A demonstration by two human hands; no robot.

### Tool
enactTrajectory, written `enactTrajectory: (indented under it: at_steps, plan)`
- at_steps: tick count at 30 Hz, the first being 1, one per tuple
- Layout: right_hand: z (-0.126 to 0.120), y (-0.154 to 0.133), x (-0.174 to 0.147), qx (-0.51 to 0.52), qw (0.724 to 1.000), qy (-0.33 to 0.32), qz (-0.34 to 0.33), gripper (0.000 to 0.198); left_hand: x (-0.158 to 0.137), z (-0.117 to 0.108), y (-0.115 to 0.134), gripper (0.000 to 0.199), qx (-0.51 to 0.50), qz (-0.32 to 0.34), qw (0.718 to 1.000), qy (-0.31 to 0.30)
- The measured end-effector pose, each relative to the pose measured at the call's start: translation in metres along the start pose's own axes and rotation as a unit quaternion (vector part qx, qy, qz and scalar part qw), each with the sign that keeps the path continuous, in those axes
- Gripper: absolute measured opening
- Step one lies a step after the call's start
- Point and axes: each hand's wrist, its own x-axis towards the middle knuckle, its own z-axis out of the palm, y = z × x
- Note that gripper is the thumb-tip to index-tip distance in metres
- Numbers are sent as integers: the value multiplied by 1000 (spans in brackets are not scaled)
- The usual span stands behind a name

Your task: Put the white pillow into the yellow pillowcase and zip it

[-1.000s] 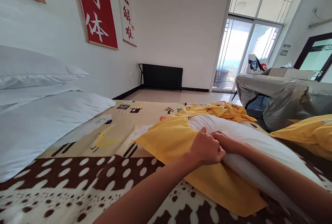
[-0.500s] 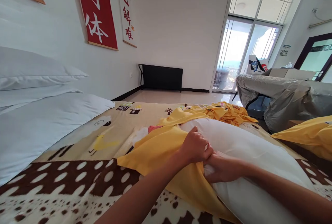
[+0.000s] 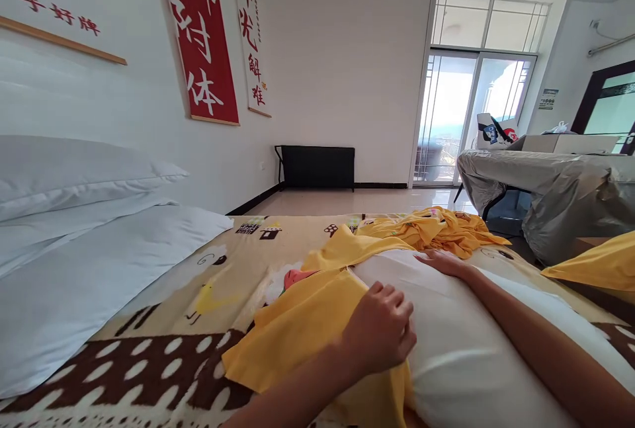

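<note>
A white pillow (image 3: 461, 329) lies on the bed with its left end inside a yellow pillowcase (image 3: 302, 315). My left hand (image 3: 381, 325) is closed at the mouth of the case, its fingers curled round the yellow fabric; the fingertips are partly hidden. Farther off, my right hand (image 3: 441, 261) rests palm down on the pillow's far edge, fingers stretched out and holding nothing. Part of the case slants away toward the back, beside a pink printed shape.
Stacked white pillows (image 3: 114, 276) stand at the left on the patterned blanket (image 3: 173, 362). Crumpled yellow fabric (image 3: 436, 229) lies at the bed's far side, and more yellow cloth (image 3: 595, 266) at the right. Beyond are a plastic-covered table (image 3: 570, 183) and a folded black frame (image 3: 317, 167).
My right hand has left the spot beside my left hand and moved to the pillow's far edge, its fingers now stretched. My left hand stays at the case mouth. The view has tilted up.
</note>
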Motion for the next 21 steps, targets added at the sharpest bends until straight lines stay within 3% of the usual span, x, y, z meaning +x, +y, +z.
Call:
enactTrajectory:
  at_steps: [3, 5, 8, 11, 14, 17, 21]
  plan:
    - [-6, -20, -19, -42, 998, 32, 32, 58, 22, 3, -34, 45, 66, -135, 989, -8]
    - [-17, -38, -36, -82, 993, 79, 26, 54, 37, 4, -56, 57, 93, -185, 978, -26]
    - [-35, -67, -65, -138, 980, 145, -21, 49, 56, 0, -80, 47, 95, -187, 976, -57]
    - [-51, -93, -92, -156, 971, 161, -84, 44, 73, -13, -88, 35, 93, -171, 980, -45]
    - [-61, -114, -118, -160, 962, 157, -157, 48, 92, -33, -79, 26, 90, -167, 982, -22]
    - [-65, -129, -135, -171, 951, 161, -203, 50, 108, -50, -54, 28, 76, -155, 985, -2]
    - [-57, -129, -134, -223, 938, 148, -220, 34, 111, -58, -12, 19, 71, -68, 995, 12]
